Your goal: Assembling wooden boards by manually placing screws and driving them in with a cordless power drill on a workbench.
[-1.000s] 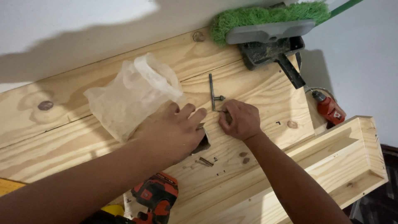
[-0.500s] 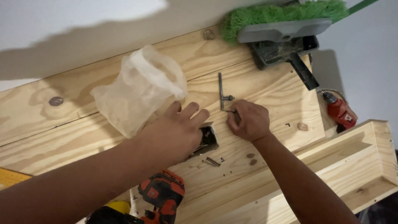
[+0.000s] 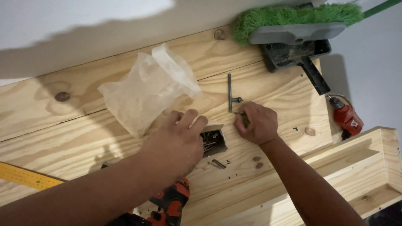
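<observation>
Pine desk under both my hands, a small box of screws between them.

My left hand lies with fingers curled over the box's open flap, beside a crumpled plastic bag. My right hand pinches something small just below the metal chuck key; loose screws lie near the box.

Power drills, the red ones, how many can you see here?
2. One red and black drill lies at the bottom, partly under the left forearm. A smaller red drill lies at the right edge of the boards. Others may be hidden.
</observation>
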